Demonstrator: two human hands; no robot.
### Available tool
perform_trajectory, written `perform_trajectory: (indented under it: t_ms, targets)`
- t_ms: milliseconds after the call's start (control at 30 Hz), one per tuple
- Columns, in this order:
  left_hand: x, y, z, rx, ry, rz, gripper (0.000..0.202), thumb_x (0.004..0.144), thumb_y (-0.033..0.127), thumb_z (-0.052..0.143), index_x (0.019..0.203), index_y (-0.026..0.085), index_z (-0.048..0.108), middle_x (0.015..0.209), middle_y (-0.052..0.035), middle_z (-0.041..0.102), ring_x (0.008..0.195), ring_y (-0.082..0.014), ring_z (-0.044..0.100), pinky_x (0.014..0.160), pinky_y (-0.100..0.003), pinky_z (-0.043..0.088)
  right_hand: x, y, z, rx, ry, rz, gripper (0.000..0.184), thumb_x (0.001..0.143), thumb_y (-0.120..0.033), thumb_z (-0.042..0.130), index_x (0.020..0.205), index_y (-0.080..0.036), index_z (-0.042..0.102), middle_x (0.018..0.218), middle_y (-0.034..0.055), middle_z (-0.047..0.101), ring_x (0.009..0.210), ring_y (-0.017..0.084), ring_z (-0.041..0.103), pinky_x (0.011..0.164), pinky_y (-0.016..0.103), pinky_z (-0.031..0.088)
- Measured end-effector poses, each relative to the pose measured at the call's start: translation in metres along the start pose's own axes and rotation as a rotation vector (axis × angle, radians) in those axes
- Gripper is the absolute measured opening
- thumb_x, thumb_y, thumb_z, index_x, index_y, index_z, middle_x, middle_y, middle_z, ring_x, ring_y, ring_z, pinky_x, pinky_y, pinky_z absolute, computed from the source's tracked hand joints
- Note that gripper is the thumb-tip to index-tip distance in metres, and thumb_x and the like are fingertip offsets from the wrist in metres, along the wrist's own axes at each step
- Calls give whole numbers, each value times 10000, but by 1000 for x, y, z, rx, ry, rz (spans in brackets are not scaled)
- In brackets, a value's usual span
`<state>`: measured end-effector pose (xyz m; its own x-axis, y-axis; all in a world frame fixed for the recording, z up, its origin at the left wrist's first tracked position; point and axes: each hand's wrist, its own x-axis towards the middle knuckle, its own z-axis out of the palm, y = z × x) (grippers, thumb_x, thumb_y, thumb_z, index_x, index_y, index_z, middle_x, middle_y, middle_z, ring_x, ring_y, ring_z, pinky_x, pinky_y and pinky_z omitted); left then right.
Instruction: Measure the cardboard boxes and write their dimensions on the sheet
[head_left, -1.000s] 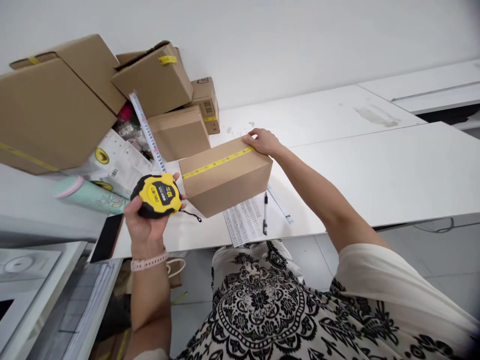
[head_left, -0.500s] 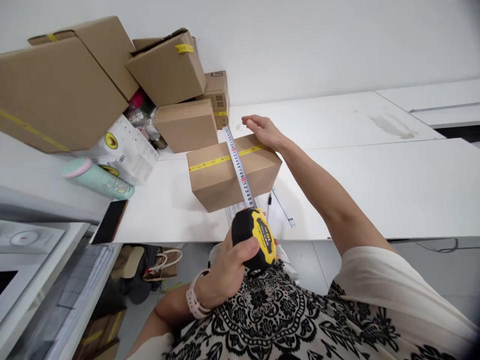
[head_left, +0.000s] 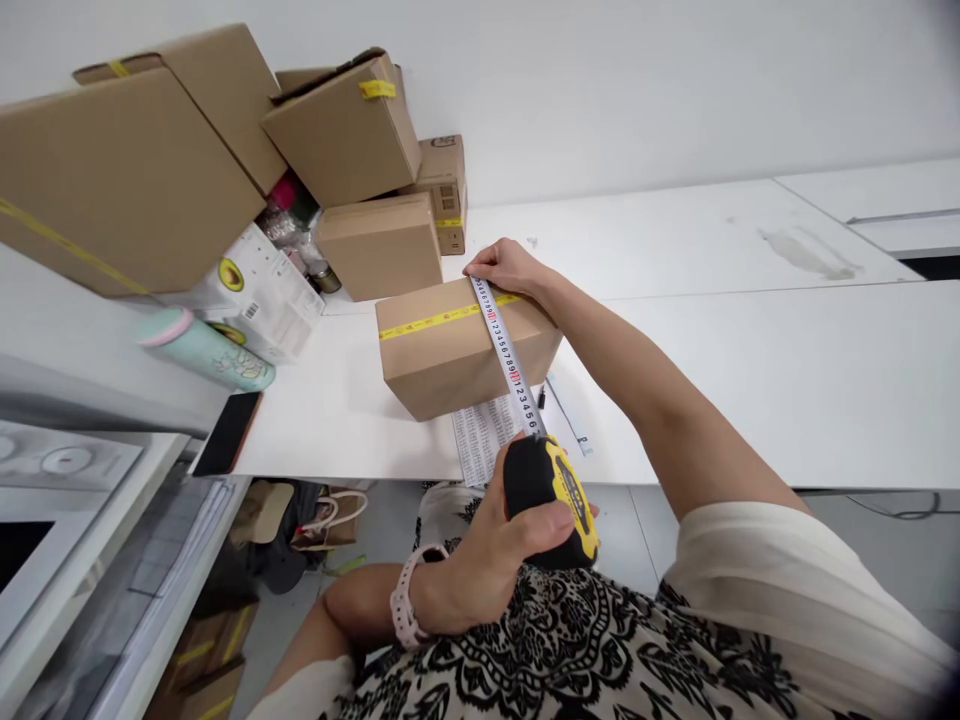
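Note:
My left hand (head_left: 495,560) is wrapped round the black and yellow case of a tape measure (head_left: 551,500), close to the table's front edge. From the case the silver blade (head_left: 504,345) runs out over the top of a brown cardboard box (head_left: 450,355) banded with yellow tape. At the box's far edge my right hand (head_left: 510,268) pinches the end of the blade between thumb and fingers. A printed sheet (head_left: 480,440) lies partly under the box. Beside it are a black pen (head_left: 541,398) and a clear ruler (head_left: 570,420), both partly hidden.
Several cardboard boxes (head_left: 345,130) are stacked at the back left. In front of them lie a white carton with avocado pictures (head_left: 262,290), a mint green bottle (head_left: 206,348) and a dark phone (head_left: 227,433). The white table (head_left: 720,390) extends to the right along the wall.
My right hand has closed on the blade's free end, which was loose before. My left hand and the tape measure have shifted right and nearer to me.

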<state>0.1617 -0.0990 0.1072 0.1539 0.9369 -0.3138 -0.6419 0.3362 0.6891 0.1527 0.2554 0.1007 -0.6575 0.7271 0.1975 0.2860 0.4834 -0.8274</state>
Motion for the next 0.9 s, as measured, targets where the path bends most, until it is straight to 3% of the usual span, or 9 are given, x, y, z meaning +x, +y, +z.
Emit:
perform_trajectory:
  t_ms: [167, 500, 900]
  targets:
    - [0, -6, 2, -8, -37, -17, 775, 733, 439, 858, 1344, 220, 434, 957, -59, 640, 824, -214, 662, 812, -424, 541, 1, 1, -1, -24, 1, 9, 159, 794, -296, 742, 776, -140, 765, 795, 90, 761, 804, 235, 668, 838, 403, 545]
    - [6, -14, 6, -14, -30, -59, 1037, 694, 436, 888, 1495, 257, 253, 935, -37, 637, 777, -192, 641, 829, -432, 521, 1, 2, 1, -19, -6, -6, 235, 799, -394, 738, 774, -160, 751, 866, 111, 771, 905, 280, 696, 936, 479, 542]
    - [6, -15, 5, -15, -47, -61, 980, 704, 437, 881, 1459, 264, 280, 918, -33, 639, 775, -196, 638, 804, -414, 509, 1, 0, 0, 16, -4, 16, 159, 796, -317, 763, 716, -187, 721, 802, 81, 748, 944, 285, 671, 972, 478, 517]
